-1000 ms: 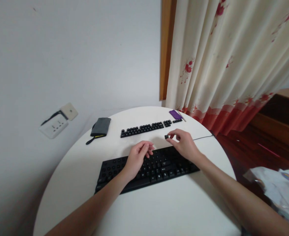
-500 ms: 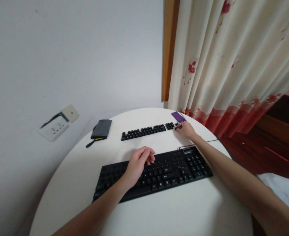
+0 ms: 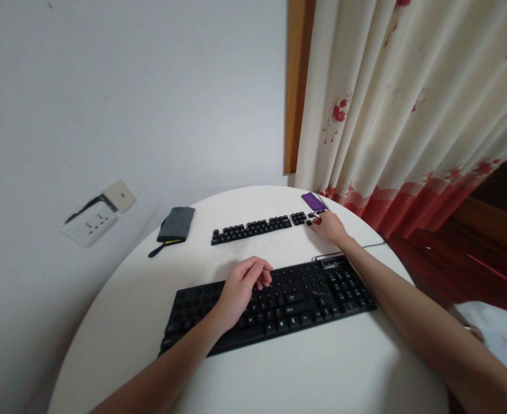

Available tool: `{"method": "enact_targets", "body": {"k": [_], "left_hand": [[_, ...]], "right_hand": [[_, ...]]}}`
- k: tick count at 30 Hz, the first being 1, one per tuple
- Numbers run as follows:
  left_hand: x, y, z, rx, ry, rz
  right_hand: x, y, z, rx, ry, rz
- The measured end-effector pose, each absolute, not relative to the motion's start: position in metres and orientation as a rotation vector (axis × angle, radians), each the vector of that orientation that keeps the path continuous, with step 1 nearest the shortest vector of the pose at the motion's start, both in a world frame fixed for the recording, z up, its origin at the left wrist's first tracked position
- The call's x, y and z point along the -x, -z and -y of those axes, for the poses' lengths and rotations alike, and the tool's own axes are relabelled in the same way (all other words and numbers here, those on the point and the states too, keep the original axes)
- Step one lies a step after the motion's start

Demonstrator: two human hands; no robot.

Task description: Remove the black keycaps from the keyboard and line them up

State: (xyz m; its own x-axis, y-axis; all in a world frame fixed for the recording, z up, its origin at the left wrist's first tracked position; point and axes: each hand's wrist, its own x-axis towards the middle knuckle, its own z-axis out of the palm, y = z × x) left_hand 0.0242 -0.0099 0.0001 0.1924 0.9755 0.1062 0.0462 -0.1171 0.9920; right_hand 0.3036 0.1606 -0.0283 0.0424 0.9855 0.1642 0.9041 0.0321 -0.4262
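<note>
A black keyboard [image 3: 296, 302] lies across the white round table, with bare spots among its upper left keys. My left hand [image 3: 241, 287] rests over its middle, fingers loosely curled and thumb against them; I see nothing in it. Beyond the keyboard stands a long row of loose black keycaps [image 3: 253, 229], with a smaller group [image 3: 298, 218] at its right. There my right hand [image 3: 328, 227] is low at the table, fingers pinched on a small slim pale thing [image 3: 317, 215] whose kind I cannot make out. A few keycaps lie at its fingertips, partly hidden.
A grey pouch [image 3: 176, 224] with a dark strap lies at the back left, and a purple cloth-like piece [image 3: 313, 201] at the back right. The keyboard cable [image 3: 365, 246] runs off to the right edge. Wall and curtain [image 3: 365, 115] border the table [image 3: 305, 368].
My right hand has shifted slightly at the keycaps, and the pale thing in its fingers shows more clearly. The left hand stays in place. The view has tilted slightly.
</note>
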Motion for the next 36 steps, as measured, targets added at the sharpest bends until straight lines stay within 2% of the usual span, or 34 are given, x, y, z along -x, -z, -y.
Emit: {"method": "enact_targets", "body": {"k": [36], "left_hand": [[-0.024, -0.001, 0.009, -1.438, -1.094, -1.07]], "right_hand": [[-0.29, 0.023, -0.163, 1.916, -0.241, 1.905]]}}
